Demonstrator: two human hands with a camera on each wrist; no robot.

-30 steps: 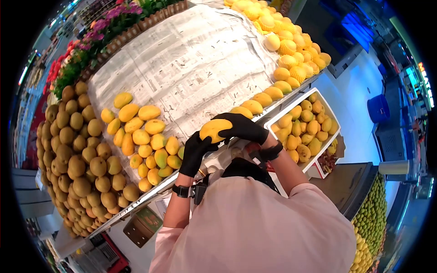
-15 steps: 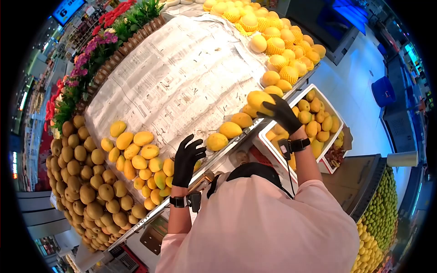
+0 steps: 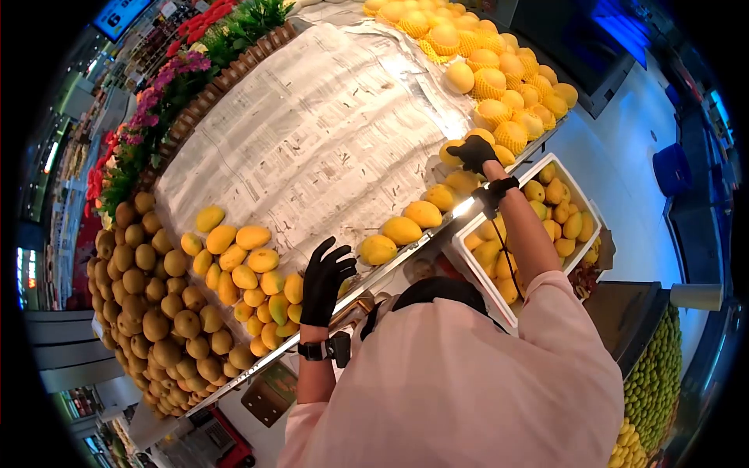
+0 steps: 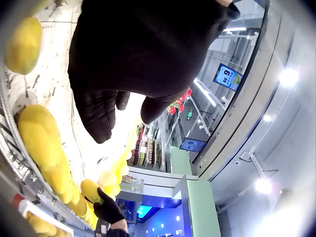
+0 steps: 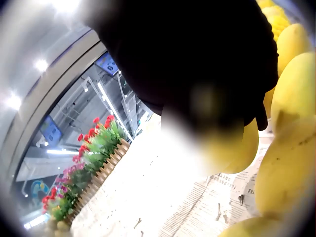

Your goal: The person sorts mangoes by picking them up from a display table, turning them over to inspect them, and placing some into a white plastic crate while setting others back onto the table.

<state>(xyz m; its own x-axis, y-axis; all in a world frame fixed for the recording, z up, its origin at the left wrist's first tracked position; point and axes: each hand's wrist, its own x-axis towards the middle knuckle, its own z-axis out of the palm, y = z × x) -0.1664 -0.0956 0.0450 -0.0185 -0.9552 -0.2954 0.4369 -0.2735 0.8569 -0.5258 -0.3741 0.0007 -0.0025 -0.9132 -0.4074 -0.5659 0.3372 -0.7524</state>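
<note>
Black gloves cover both hands. My right hand (image 3: 473, 154) grips a yellow mango (image 3: 450, 153) over the right end of the front row, beside the mangoes in foam nets. In the left wrist view that mango (image 4: 91, 190) sticks out past the gloved fingers. The right wrist view shows part of a mango (image 5: 245, 154) under the dark glove, low over the newspaper. My left hand (image 3: 324, 282) hovers with its fingers spread loosely and nothing in them. It is between the left mango cluster (image 3: 246, 278) and the front row of mangoes (image 3: 400, 231).
Newspaper (image 3: 304, 132) lines the sloping stand, edged in front by a metal rail (image 3: 367, 281). Brown round fruit (image 3: 148, 312) is heaped at left. Netted yellow fruit (image 3: 490, 82) fills the far right. A white foam box (image 3: 581, 186) of mangoes stands below the rail.
Both hands were together on one mango a second ago. The left let go and drew back a little; the right carried the mango rightward and away from the body, along the front row.
</note>
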